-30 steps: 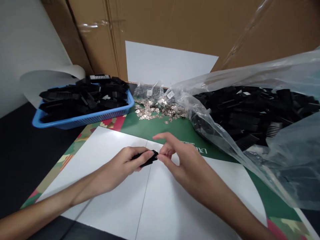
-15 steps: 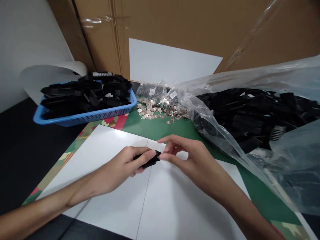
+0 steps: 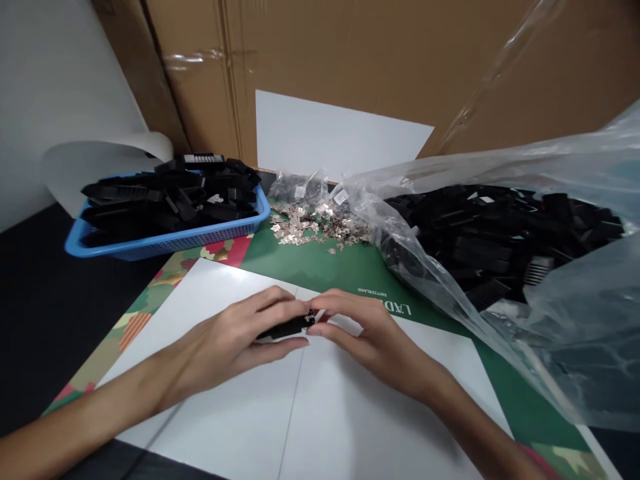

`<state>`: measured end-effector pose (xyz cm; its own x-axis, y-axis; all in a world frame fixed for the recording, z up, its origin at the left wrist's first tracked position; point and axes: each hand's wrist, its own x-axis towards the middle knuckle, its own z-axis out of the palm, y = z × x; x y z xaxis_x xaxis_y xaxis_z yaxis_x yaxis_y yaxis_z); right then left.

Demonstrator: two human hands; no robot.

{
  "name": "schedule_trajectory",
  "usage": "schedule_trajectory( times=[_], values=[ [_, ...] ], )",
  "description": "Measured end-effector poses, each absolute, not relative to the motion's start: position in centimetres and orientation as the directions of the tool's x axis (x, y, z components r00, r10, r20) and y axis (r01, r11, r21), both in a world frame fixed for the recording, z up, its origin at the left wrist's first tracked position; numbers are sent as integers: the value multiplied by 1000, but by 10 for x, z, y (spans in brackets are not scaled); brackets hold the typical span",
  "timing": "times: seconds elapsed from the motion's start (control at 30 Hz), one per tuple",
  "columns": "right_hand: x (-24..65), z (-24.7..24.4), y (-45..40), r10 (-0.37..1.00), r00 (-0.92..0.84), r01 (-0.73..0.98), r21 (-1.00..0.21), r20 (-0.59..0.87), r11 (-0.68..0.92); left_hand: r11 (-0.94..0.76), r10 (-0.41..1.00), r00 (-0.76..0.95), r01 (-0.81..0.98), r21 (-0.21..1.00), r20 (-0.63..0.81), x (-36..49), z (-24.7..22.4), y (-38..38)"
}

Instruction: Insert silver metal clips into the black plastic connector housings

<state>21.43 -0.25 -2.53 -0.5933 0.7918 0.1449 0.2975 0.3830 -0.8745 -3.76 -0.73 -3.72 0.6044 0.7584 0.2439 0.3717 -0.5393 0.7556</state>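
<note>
My left hand (image 3: pixel 240 333) grips a black plastic part (image 3: pixel 283 328) from its left side, fingers over the top and thumb along the near edge. The thumb and fingertips of my right hand (image 3: pixel 357 323) are closed on the part's right end. Small shiny spots show at that end between the fingertips; whether they are a metal piece is too small to tell. Both hands are above the white sheet (image 3: pixel 235 413). Behind them lies a heap of small silvery metal pieces (image 3: pixel 300 227), partly beside clear plastic bags (image 3: pixel 303 187).
A blue basket (image 3: pixel 200 237) full of black plastic parts stands at the back left. On the right, a large clear plastic bag (image 3: pixel 435 273) holds many more. A green board (image 3: pixel 345 267) lies under the sheet, with cardboard (image 3: pixel 340 47) behind.
The black part has turned in my left hand, whose fingers now lie over its top while the thumb has moved to its near side. My right fingertips have closed in on its end.
</note>
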Motion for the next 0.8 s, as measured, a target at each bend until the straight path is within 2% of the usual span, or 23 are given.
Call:
schedule_trajectory(
  times=[0.07,0.17,0.47,0.63,0.8],
  values=[
    [214,-25,-2,803,-583,288,-891,128,352,-686,670,653,362,631,354,-40,-40,-7],
    [214,-24,-2,801,-582,250,-908,136,336,-762,612,653,336,554,446,-41,-41,-7],
    [212,-31,-4,785,-602,225,-912,147,344,-806,560,744,388,446,364,-40,-40,-4],
    [209,-35,-2,807,-562,184,-924,181,336,-773,602,691,381,507,399,-39,-37,-4],
    [208,-42,-1,800,-552,129,-924,235,361,-731,629,638,292,616,445,-37,-39,-7]
  ],
)
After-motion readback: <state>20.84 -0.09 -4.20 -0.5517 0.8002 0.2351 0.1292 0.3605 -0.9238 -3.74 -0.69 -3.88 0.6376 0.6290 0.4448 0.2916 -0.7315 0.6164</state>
